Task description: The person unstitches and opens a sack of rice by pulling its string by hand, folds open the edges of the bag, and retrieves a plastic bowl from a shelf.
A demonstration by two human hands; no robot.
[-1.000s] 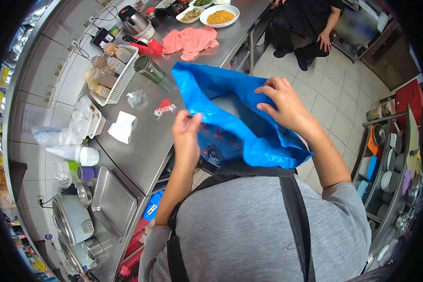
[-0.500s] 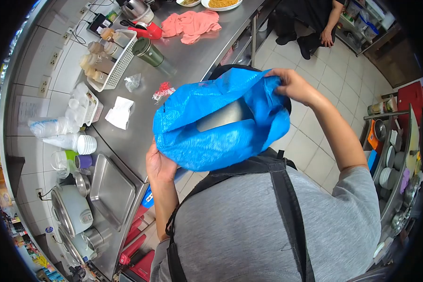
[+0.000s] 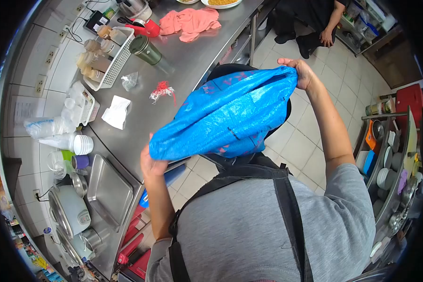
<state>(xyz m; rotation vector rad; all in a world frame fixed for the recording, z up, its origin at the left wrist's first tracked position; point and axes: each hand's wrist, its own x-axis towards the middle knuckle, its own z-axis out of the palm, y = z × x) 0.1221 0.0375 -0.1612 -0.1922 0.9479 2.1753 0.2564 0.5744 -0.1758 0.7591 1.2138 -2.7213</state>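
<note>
A blue woven plastic sack [image 3: 230, 115] is stretched between my two hands in front of my body. My left hand [image 3: 153, 162] grips its lower left corner, beside the edge of the steel counter. At the upper right corner, my right hand [image 3: 298, 74] holds the other end, with some fingers hidden behind the material. The mouth of the sack is drawn nearly flat, so its inside is hidden. Reddish printed marks show on its surface. A tangle of red and white string [image 3: 161, 91] lies on the counter near the sack.
On the steel counter [image 3: 141, 113] are a green tumbler [image 3: 144, 50], a white paper [image 3: 116, 112], a pink cloth [image 3: 190, 24] and a basket of bottles [image 3: 109, 61]. A metal tray [image 3: 110, 190] and rice cooker [image 3: 70, 210] stand lower left. A seated person [image 3: 310, 23] is at upper right.
My hands have moved apart and pulled the sack's mouth from gaping to nearly closed. The pale contents seen before are now hidden. My right hand has shifted right and slightly up.
</note>
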